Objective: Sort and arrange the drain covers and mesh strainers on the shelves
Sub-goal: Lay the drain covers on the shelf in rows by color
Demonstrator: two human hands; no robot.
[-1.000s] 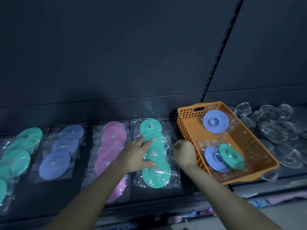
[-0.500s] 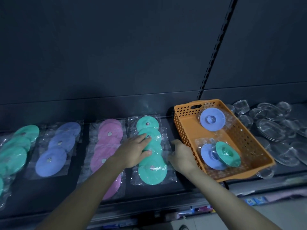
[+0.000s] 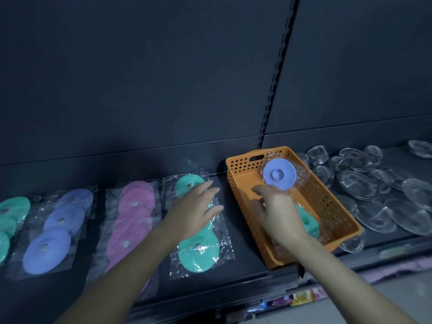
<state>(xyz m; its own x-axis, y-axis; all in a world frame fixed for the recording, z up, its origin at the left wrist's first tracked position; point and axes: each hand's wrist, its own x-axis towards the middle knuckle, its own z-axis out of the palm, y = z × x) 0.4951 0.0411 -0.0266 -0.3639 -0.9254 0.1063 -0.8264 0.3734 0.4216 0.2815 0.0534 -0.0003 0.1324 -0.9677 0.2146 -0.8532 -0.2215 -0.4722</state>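
Here we judge the sorting to be well along, with the basket being emptied. At the far left of the dark metal shelf [image 3: 244, 244] lie bagged mint-green round silicone drain covers [image 3: 11, 213]. Next comes a row of lavender-blue round covers in clear bags [image 3: 56, 232], then a row of pink ones [image 3: 133, 220].

Next is a fourth row, the green bagged discs [image 3: 198, 251]. Our left hand [image 3: 194, 211] lies palm down over its middle, fingers straight and spread, gripping nothing. We cannot tell whether it presses the bags or only hovers just above them.

To its right stands the orange perforated plastic basket [image 3: 240, 183], set at a slant on the shelf. Our right hand [image 3: 280, 216] reaches in over its near half with the wrist raised and the fingers loosely bent. It is blurred, but we see nothing pinched in it.

Inside, a lavender bagged cover with a centre knob [image 3: 279, 175] leans at the far end. A green one [image 3: 308, 220] sits lower and is partly hidden by the hand.

The next move, we think, calls for closing on one bagged cover by its slippery wrap, lifting it clear of the basket wall and laying it on the row of its own colour.

Further right, clear glass-like dishes [image 3: 374, 206] lie in overlapping piles.
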